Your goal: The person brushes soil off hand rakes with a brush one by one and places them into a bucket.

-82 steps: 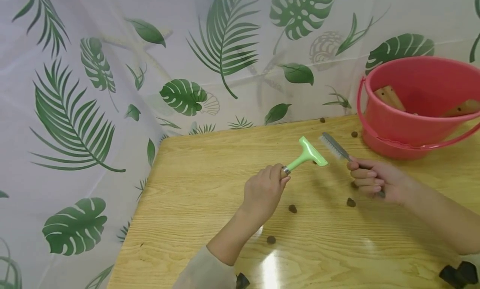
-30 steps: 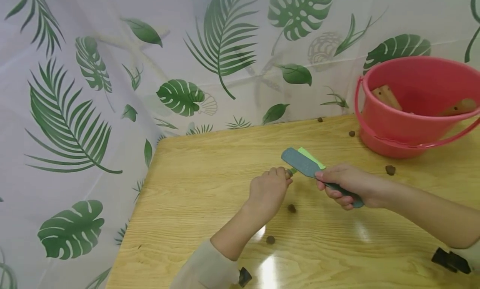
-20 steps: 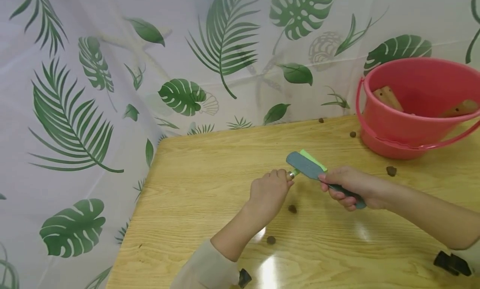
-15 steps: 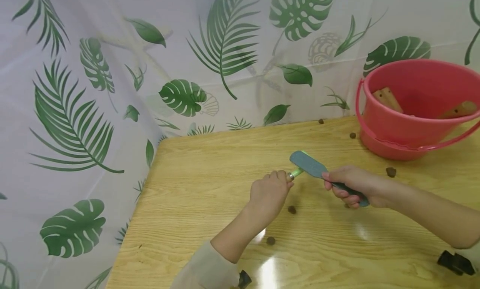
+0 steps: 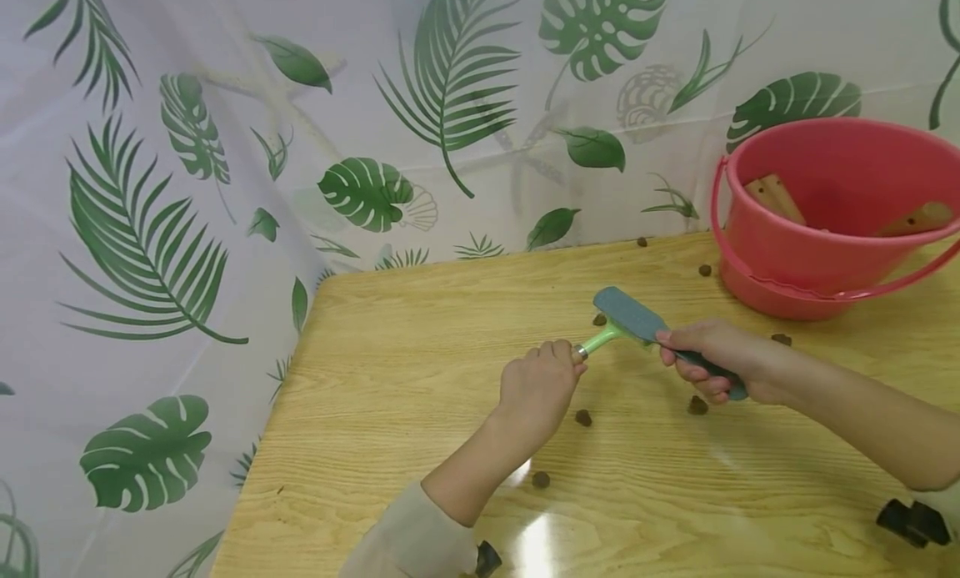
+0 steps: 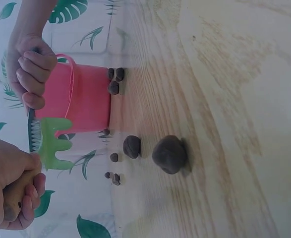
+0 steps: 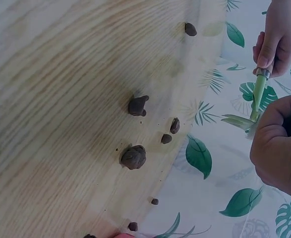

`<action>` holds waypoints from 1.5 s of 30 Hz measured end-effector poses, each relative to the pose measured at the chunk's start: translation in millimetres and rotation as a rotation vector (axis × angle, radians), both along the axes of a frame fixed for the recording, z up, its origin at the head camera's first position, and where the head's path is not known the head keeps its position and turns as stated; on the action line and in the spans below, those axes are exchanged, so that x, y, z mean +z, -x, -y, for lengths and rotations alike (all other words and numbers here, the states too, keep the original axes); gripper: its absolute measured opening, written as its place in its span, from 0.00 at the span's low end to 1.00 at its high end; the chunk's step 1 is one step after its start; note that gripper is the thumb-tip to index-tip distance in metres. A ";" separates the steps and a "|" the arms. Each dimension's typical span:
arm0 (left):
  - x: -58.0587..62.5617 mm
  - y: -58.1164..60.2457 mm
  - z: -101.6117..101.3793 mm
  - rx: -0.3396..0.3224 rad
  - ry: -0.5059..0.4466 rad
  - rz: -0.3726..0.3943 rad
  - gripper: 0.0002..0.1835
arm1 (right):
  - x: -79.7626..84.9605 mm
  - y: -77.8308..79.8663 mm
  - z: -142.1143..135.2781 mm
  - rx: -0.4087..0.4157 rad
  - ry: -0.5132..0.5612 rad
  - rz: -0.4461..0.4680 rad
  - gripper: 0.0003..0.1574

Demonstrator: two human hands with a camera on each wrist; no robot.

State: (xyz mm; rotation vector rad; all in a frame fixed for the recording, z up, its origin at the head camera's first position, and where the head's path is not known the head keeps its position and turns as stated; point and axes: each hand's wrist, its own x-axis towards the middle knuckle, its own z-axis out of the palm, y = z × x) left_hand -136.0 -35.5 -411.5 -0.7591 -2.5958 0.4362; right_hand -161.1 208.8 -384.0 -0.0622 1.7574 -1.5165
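Observation:
My left hand (image 5: 538, 386) grips the wooden handle (image 6: 22, 191) of a small green hand rake (image 6: 53, 141), held above the table. In the head view the rake's neck shows, while its head is mostly hidden under a grey brush (image 5: 632, 314). My right hand (image 5: 723, 361) holds that brush by its dark handle, thumb along the top. The brush's white bristles (image 6: 35, 135) lie against the back of the rake head in the left wrist view. Brown lumps like soil, such as one lump (image 5: 584, 418) below the rake, are scattered on the wooden table (image 5: 390, 378).
A red bucket (image 5: 795, 265) with its handle hanging down stands at the back right; wooden-handled pieces (image 5: 776, 198) lean inside it. A leaf-printed sheet (image 5: 480, 219) covers the wall behind and left of the table. A small lump (image 5: 705, 270) lies beside the bucket.
My right hand has brought the brush leftward, turned it bristles down onto the rake head, then shifted it slightly up and right along it. My left hand has barely moved.

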 end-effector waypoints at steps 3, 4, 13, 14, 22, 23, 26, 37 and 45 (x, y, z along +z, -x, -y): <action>-1.3 0.0 -0.6 -0.001 -0.008 0.010 0.20 | -3.4 0.9 -3.5 -0.001 0.013 -0.003 0.19; -1.7 -0.1 -0.8 0.000 -0.013 0.011 0.19 | -4.6 1.1 -4.7 -0.002 0.019 -0.003 0.19; -1.1 -2.1 -2.9 -0.004 -0.031 -0.014 0.19 | -18.0 3.5 -21.2 0.053 0.547 0.179 0.24; -0.8 -2.2 -3.1 -0.006 -0.041 -0.025 0.19 | -20.7 3.6 -22.5 0.074 0.656 0.238 0.26; -4.8 -1.2 -2.2 -0.039 -0.096 -0.090 0.18 | -46.3 0.1 -19.1 0.189 1.149 0.616 0.25; -5.7 -1.0 -2.1 -0.047 -0.102 -0.090 0.18 | -48.9 -0.5 -18.7 0.202 1.184 0.635 0.25; -8.2 -0.1 -1.6 -0.072 -0.135 -0.098 0.18 | -54.9 -2.1 -17.5 0.229 1.266 0.678 0.24; -4.1 1.6 0.0 -0.168 -0.305 -0.130 0.17 | -61.7 -3.1 -19.9 0.218 1.308 0.630 0.23; 22.6 -1.7 14.4 -0.247 -0.433 -0.092 0.17 | -81.1 -10.5 -27.7 0.140 1.107 0.588 0.24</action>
